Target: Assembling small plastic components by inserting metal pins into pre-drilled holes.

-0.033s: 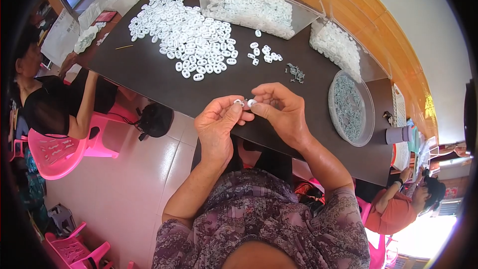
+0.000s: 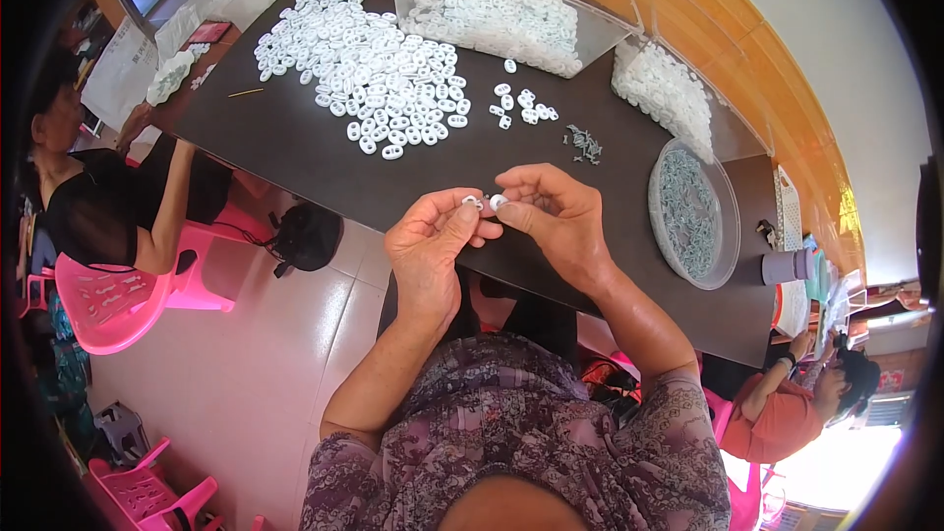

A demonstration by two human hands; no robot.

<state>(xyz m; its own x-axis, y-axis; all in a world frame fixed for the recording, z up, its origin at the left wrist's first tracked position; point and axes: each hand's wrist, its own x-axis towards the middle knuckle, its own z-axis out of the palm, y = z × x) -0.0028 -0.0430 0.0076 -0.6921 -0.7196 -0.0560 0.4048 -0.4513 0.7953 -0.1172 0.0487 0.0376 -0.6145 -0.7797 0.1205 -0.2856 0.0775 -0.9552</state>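
Note:
My left hand (image 2: 439, 236) pinches a small white plastic piece (image 2: 473, 203) between thumb and fingers. Close beside it, my right hand (image 2: 560, 221) grips another small white plastic piece (image 2: 498, 203); the fingertips nearly meet over the table's near edge, and fingers partly cover both pieces. Beyond my hands, a big heap of white oval two-holed pieces (image 2: 393, 88) spreads over the dark table (image 2: 295, 143). To its right lie a few small white pieces (image 2: 531, 113) and a little pile of grey metal screw-like parts (image 2: 584, 145).
A clear bin (image 2: 600, 51) of white pieces stands at the back, with another heap of white pieces (image 2: 664, 88) in a clear container right of it. A round clear tub (image 2: 726, 270) holds metal parts. People sit at left (image 2: 108, 187) and right (image 2: 787, 413), near pink chairs (image 2: 118, 305).

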